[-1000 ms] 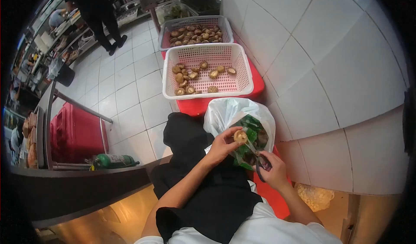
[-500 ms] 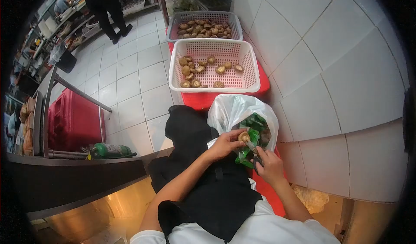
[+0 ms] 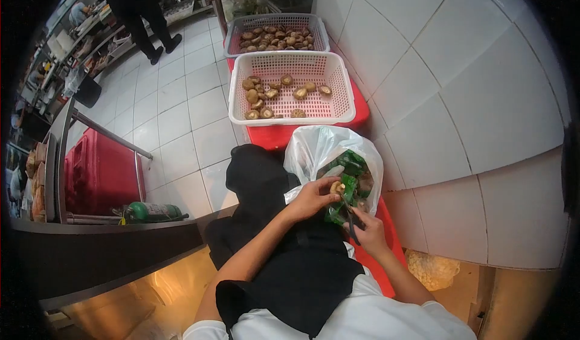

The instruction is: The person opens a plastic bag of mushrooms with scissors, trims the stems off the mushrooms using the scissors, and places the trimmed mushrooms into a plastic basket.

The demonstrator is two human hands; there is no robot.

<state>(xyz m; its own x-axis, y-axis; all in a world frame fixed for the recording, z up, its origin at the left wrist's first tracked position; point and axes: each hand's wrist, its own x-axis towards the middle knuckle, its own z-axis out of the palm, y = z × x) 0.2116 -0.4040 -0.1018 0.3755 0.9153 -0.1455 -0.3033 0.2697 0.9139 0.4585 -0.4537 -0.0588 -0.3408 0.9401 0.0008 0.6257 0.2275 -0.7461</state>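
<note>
A brown shiitake mushroom point(image 3: 336, 188) is pinched in the fingertips of my left hand point(image 3: 309, 201), with a pale spot facing right. My right hand point(image 3: 371, 234) grips a pair of scissors point(image 3: 353, 231) by its black handles, the blades pointing up toward the mushroom. Both hands work over the mouth of a white plastic bag point(image 3: 305, 151), which has green plastic packaging point(image 3: 350, 162) and darker contents inside. Beyond the bag, a white perforated basket point(image 3: 345, 101) holds several loose mushrooms point(image 3: 252, 95), mostly on its left side.
Behind the white basket, a grey basket point(image 3: 320, 29) is heaped with mushrooms. Red surfaces point(image 3: 272, 137) lie under the baskets. A tiled wall point(image 3: 459, 122) rises on the right. At left are a red bin point(image 3: 103, 174) and a green cylinder point(image 3: 148, 211); a person point(image 3: 136, 14) stands farther back.
My right hand and the scissors have dropped slightly away from the mushroom, which has turned a little in my left fingers. The whole view has shifted slightly.
</note>
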